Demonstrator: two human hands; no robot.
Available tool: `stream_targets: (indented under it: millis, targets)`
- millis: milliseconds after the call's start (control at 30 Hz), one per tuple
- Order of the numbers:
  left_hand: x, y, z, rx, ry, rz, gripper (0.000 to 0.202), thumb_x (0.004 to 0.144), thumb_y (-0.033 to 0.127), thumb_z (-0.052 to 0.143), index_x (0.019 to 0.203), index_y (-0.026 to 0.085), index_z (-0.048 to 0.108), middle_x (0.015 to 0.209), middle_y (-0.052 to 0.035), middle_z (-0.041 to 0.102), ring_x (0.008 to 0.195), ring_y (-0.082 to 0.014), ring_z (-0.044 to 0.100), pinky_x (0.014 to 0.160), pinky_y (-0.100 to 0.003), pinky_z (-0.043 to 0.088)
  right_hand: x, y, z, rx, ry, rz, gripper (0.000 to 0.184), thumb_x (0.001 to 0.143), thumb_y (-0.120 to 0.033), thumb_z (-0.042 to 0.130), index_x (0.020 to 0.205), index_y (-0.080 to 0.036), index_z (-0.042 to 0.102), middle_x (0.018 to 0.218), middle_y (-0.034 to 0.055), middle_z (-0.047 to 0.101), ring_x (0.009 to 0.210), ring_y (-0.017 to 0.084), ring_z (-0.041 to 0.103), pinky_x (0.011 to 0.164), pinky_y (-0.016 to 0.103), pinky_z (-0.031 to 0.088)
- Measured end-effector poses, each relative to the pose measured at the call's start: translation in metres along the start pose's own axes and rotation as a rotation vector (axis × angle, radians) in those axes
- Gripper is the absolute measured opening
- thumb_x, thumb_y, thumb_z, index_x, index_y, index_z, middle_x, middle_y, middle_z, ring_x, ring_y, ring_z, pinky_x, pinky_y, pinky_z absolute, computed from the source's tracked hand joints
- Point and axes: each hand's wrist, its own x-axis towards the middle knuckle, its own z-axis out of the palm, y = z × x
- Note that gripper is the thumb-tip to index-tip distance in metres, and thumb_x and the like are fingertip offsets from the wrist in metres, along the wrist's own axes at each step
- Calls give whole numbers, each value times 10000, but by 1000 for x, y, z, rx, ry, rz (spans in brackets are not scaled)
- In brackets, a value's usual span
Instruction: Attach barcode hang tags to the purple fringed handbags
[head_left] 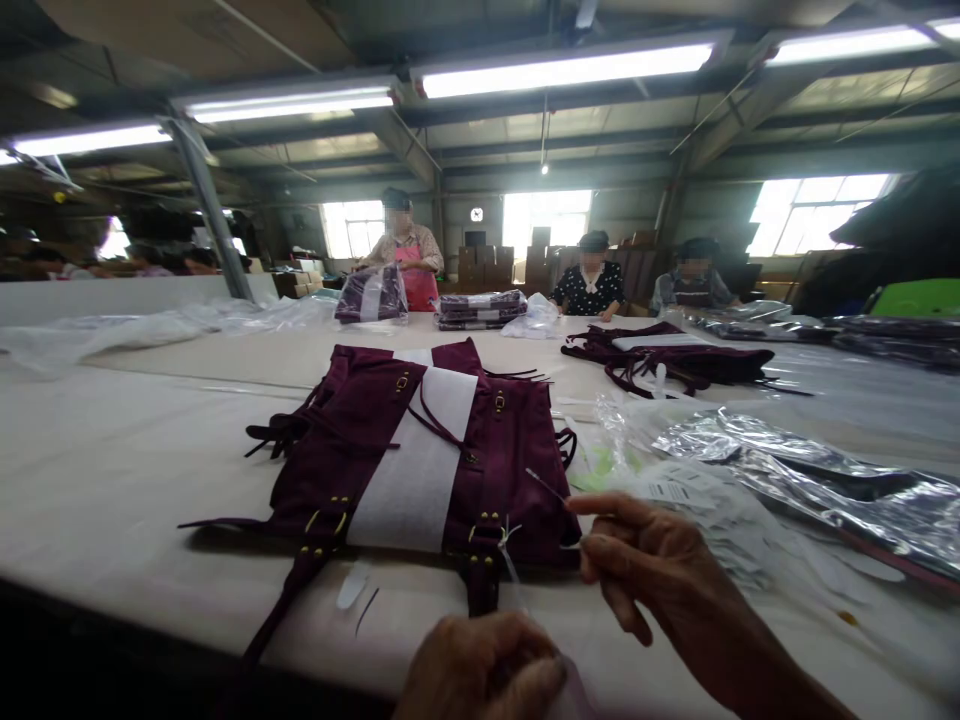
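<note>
A dark purple bag (506, 440) lies on the table in front of me, with a white paper band (412, 475) wrapped around its middle. Its straps and buckles point towards me. At the near right buckle, a thin white string (508, 535) is looped, and a pale translucent strip (517, 585) runs down from it. My left hand (484, 668) is closed at the bottom edge, around the lower end of that strip. Beside the bag's right corner, my right hand (652, 560) pinches a thin cord (547, 485) between thumb and index finger; its other fingers are bent loosely.
Several white tags (690, 510) and shiny plastic-wrapped goods (840, 490) lie to the right. Another purple bag (675, 355) rests further back, near a wrapped stack (480, 308). Three people work across the white table (112, 440). A small white piece (352, 585) lies near the front edge.
</note>
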Motion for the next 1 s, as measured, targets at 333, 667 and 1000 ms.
stream_targets:
  millis: [333,667,1000]
  targets:
    - [45,16,-18,993,395,136,122,843,293,703,884,198,637,1003,-65,618,1003,-306,542,834,-439,474,7,-16,-31,-448,-188,230,274,832,-382,691,713,-157,593,520,-19,623,323,23,369,348,154,189]
    - [45,2,-39,470,404,40,50,793,162,592,774,208,597,862,0,605,878,-206,560,795,-356,409,32,21,-21,-335,-343,370,180,801,-314,613,704,-183,536,491,-26,632,292,41,393,304,150,178]
    - [43,4,-35,469,409,-20,141,800,202,603,940,216,610,962,-14,630,901,-215,574,807,-365,398,41,36,-1,-294,-308,365,149,778,-299,598,693,-185,553,484,-27,637,289,50,403,288,146,193]
